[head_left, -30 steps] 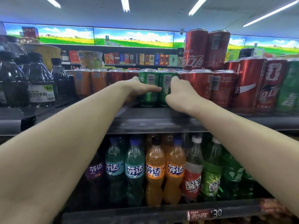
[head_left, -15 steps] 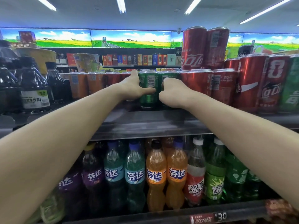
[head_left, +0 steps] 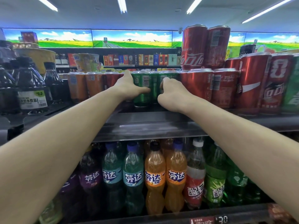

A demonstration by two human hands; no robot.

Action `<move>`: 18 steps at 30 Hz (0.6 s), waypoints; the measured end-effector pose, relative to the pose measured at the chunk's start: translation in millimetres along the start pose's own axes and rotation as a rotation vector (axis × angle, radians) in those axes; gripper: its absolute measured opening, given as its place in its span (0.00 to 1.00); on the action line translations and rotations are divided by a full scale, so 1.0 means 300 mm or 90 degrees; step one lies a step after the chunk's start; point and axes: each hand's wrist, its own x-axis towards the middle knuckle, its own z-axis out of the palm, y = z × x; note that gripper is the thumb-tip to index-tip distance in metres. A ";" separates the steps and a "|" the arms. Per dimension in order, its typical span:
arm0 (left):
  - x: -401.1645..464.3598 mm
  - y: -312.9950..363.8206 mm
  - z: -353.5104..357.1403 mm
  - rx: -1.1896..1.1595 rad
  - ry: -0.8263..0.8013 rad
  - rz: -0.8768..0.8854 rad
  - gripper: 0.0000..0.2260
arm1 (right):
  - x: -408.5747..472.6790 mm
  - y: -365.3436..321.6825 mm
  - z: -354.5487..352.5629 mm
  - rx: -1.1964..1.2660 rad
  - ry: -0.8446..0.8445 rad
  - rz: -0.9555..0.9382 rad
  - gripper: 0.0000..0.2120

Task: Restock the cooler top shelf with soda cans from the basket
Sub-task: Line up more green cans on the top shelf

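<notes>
Two bare hands reach up to the cooler's top shelf (head_left: 145,125), each at a green soda can. The left hand (head_left: 129,89) grips the left green can (head_left: 142,88), thumb laid across its front and fingers wrapped round its far left side, one fingertip showing at the rim. The right hand (head_left: 171,92) has its fingers curled against the right green can (head_left: 169,76); much of that can is hidden behind the knuckles, so the hold reads as a grasp with the grip itself out of sight. Both cans are glossy green with silver tops, the left one showing a white barcode panel toward the camera, and both stand upright and just beside each other, set back from the shelf's front lip. Left of them runs a row of orange cans (head_left: 85,84), with dark bottles (head_left: 30,89) farther left. Right of them stand red cola cans (head_left: 224,86), and two more red cans (head_left: 205,46) are stacked on top of that row. Below the shelf, plastic soda bottles (head_left: 155,177) in purple, teal, orange, red and green stand in a packed row.
</notes>
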 end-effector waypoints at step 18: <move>0.022 0.005 0.023 0.094 0.075 -0.045 0.46 | -0.010 -0.007 0.001 0.015 0.005 0.016 0.11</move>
